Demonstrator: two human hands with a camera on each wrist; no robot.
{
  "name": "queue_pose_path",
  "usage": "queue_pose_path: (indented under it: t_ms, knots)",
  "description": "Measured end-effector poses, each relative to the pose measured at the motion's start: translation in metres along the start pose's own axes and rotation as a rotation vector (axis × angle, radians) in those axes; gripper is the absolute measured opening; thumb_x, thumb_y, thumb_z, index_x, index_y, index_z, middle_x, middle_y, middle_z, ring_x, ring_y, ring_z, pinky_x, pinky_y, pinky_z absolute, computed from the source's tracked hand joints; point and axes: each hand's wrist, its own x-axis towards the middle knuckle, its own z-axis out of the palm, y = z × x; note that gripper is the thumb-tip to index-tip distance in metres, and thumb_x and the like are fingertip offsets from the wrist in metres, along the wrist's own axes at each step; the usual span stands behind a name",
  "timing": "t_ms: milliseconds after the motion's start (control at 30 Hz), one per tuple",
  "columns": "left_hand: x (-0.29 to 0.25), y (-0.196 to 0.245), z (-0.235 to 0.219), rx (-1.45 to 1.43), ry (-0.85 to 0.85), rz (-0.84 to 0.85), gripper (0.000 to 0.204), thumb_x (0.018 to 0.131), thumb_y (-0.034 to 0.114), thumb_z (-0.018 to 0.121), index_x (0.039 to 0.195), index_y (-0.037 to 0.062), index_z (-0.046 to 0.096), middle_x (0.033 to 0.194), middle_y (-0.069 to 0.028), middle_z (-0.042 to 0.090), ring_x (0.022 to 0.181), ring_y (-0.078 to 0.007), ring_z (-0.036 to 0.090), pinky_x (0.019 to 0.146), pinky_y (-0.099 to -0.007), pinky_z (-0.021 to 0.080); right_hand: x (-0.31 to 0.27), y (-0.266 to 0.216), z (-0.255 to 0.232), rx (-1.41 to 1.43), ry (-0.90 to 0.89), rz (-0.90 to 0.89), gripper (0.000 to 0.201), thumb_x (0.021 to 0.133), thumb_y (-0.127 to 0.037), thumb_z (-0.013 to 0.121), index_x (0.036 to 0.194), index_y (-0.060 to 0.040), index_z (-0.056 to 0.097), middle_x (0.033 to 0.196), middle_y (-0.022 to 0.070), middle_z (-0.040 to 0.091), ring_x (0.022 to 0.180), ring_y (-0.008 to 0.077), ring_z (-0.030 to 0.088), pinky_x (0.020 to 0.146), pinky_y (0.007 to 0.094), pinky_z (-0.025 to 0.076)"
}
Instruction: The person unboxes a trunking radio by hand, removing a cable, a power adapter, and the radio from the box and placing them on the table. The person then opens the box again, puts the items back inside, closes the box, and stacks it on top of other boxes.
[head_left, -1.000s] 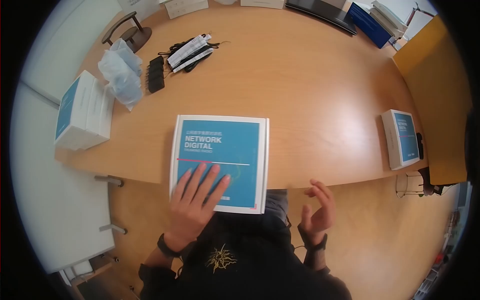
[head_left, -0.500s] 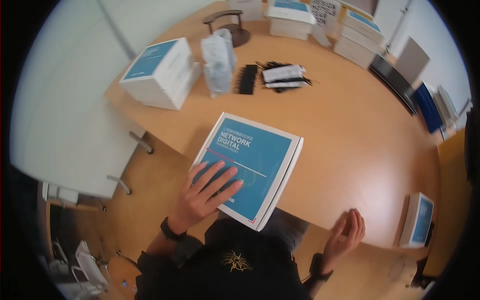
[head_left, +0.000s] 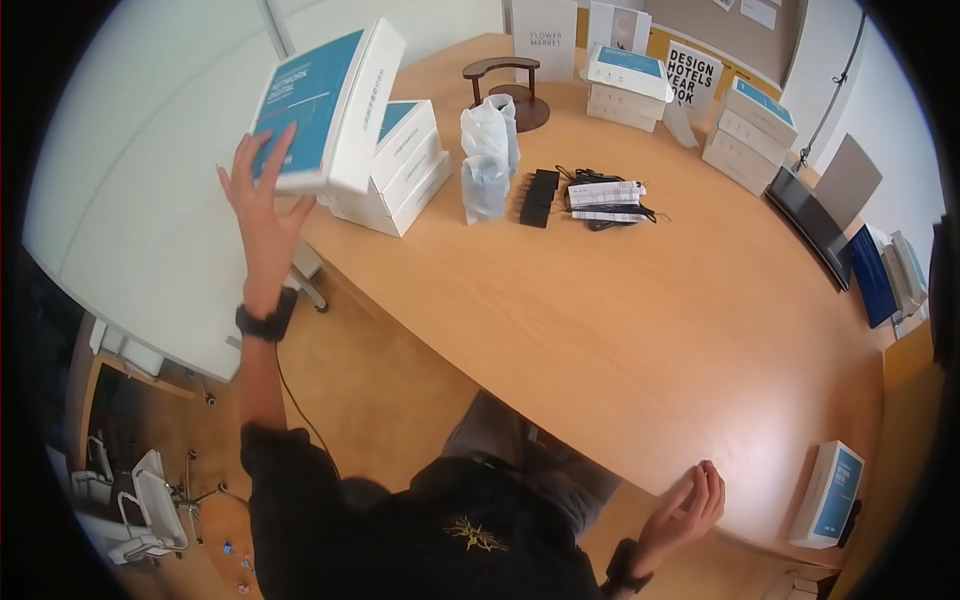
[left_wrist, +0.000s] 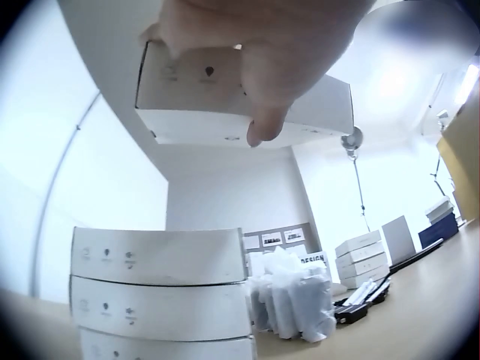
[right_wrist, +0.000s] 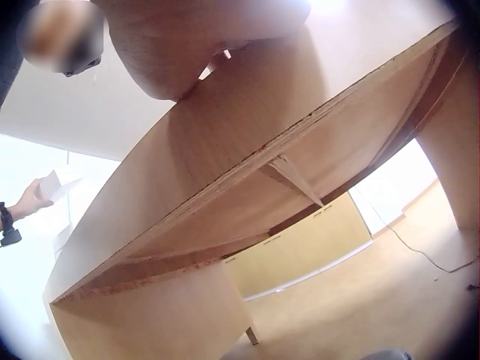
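Observation:
In the head view my left hand grips a white box with a blue "Network Digital" cover by its near edge. Fingers spread over the cover and the thumb presses a side. The box is tilted, raised above a stack of similar white boxes at the table's left end. From the left wrist, the held box hangs above the stack, with a gap between them. My right hand rests at the table's near edge, fingers loosely curled around nothing; the right wrist view shows it over the tabletop.
Right of the stack stand plastic-wrapped items, black adapters and bundled cables with white labels. A brown wooden stand is behind them. More boxes line the back, and a single box stands at the right end.
My left hand has carried the box from in front of my body up and left, over the stack. The right hand has come onto the table edge. The head view has turned left.

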Motion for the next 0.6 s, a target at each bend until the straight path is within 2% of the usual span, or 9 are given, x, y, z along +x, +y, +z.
queue_pose_path:
  t_ms: [67,100,167,300,367,400,467,600]
  knots:
    - [0.012,-0.023,0.016,-0.029,-0.149,-0.112,0.07,0.079,0.008,0.076,0.145,0.0231,0.057,0.15,-0.004,0.048,0.143,-0.0273,0.042,0.122,-0.061,0.012,-0.001,0.002,0.0,-0.007,0.003,-0.004,0.024,0.096,-0.008,0.055,0.113,0.0005,0.07,0.122,0.0137,0.071,0.117,0.0353,0.062,0.102,0.0454,0.044]
    - [0.016,-0.036,0.024,-0.031,-0.145,-0.11,0.07,0.079,0.008,0.076,0.145,0.0231,0.057,0.15,-0.004,0.048,0.143,-0.0273,0.042,0.122,-0.061,0.012,-0.001,0.002,0.001,-0.017,0.003,-0.009,0.024,0.096,-0.008,0.055,0.113,0.0005,0.07,0.121,0.0137,0.071,0.117,0.0352,0.062,0.102,0.0454,0.044]
    - [0.022,-0.063,0.039,-0.132,-0.252,-0.149,0.079,0.074,0.009,0.079,0.146,0.0295,0.055,0.148,-0.0033,0.048,0.144,-0.0288,0.041,0.12,-0.0698,0.006,-0.002,0.004,0.002,-0.028,0.008,-0.012,0.024,0.096,-0.008,0.055,0.113,0.0005,0.07,0.121,0.0137,0.071,0.116,0.0352,0.062,0.102,0.0453,0.044]
    - [0.028,-0.085,0.056,-0.303,-0.335,-0.106,0.079,0.072,0.015,0.082,0.145,0.028,0.056,0.148,-0.0047,0.049,0.143,-0.0288,0.042,0.12,-0.0695,0.006,-0.003,0.004,0.002,-0.034,0.0,-0.007,0.026,0.095,-0.006,0.053,0.113,0.0006,0.07,0.122,0.0135,0.071,0.117,0.0352,0.062,0.102,0.0456,0.043]
    - [0.039,-0.062,0.046,-0.228,-0.499,-0.096,0.077,0.072,0.017,0.083,0.144,0.0202,0.057,0.148,-0.0063,0.05,0.139,-0.0297,0.047,0.121,-0.0588,0.02,-0.004,0.005,0.002,-0.044,0.003,-0.008,0.026,0.095,-0.005,0.052,0.113,0.0006,0.07,0.121,0.0134,0.071,0.117,0.0352,0.062,0.102,0.0457,0.043]
    - [0.04,-0.063,0.048,-0.229,-0.499,-0.098,0.077,0.072,0.017,0.083,0.144,0.0202,0.057,0.148,-0.0063,0.05,0.139,-0.0297,0.047,0.121,-0.0588,0.02,-0.005,0.005,0.002,-0.052,0.003,-0.006,0.027,0.094,-0.005,0.051,0.113,0.0006,0.07,0.121,0.0134,0.071,0.117,0.0352,0.062,0.102,0.0459,0.043]
    - [0.043,-0.066,0.053,-0.299,-0.528,-0.048,0.081,0.067,0.014,0.085,0.144,0.0181,0.058,0.148,-0.0078,0.05,0.137,-0.0306,0.048,0.119,-0.0483,0.032,-0.003,0.003,0.002,-0.06,0.017,-0.021,0.024,0.095,-0.004,0.054,0.111,0.0002,0.07,0.12,0.0137,0.072,0.115,0.035,0.063,0.1,0.0455,0.045]
    - [0.047,-0.072,0.056,-0.436,-0.56,-0.051,0.083,0.064,0.013,0.085,0.143,0.0177,0.059,0.148,-0.009,0.05,0.137,-0.0299,0.047,0.116,-0.0413,0.04,-0.002,0.002,0.002,-0.059,0.036,-0.024,0.021,0.095,-0.004,0.056,0.109,0.0,0.071,0.118,0.014,0.072,0.114,0.0352,0.064,0.099,0.0457,0.047]
